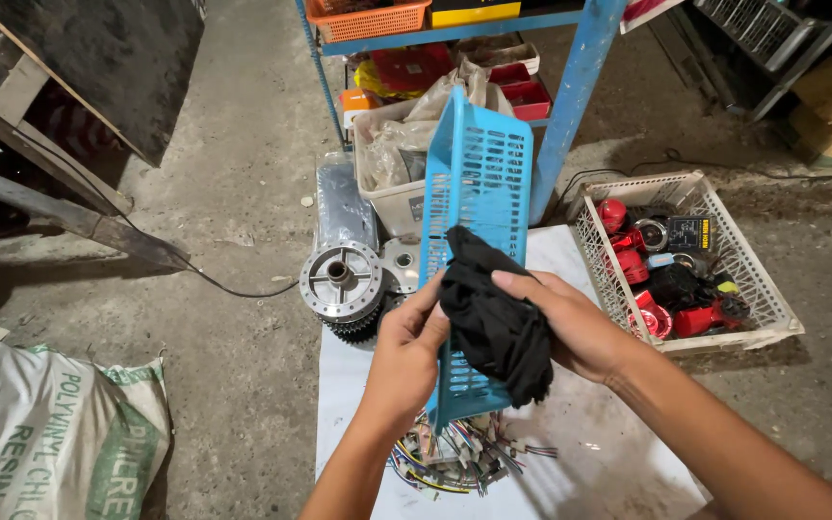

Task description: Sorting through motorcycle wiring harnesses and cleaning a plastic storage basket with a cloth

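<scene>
A bare concrete floor (243,385) spread wide and open to the left of the blue basket (477,193), which stood tilted on its end at the middle of the view. Far left of the basket lay a white woven sack (40,443) printed in green. Behind the basket rose a blue metal shelf (575,96) carrying an orange crate (368,17) and red and yellow boxes. Right of it sat a white slatted crate (772,313) of red and black parts. Beneath it lay a white sheet (609,433), with a toothed metal hub (341,279) at its left edge and a tangle of coloured wires (455,457) below. The left hand (406,351) gripped the basket's rim; the right hand (570,323) pressed a crumpled black cloth (498,323) against its mesh.
</scene>
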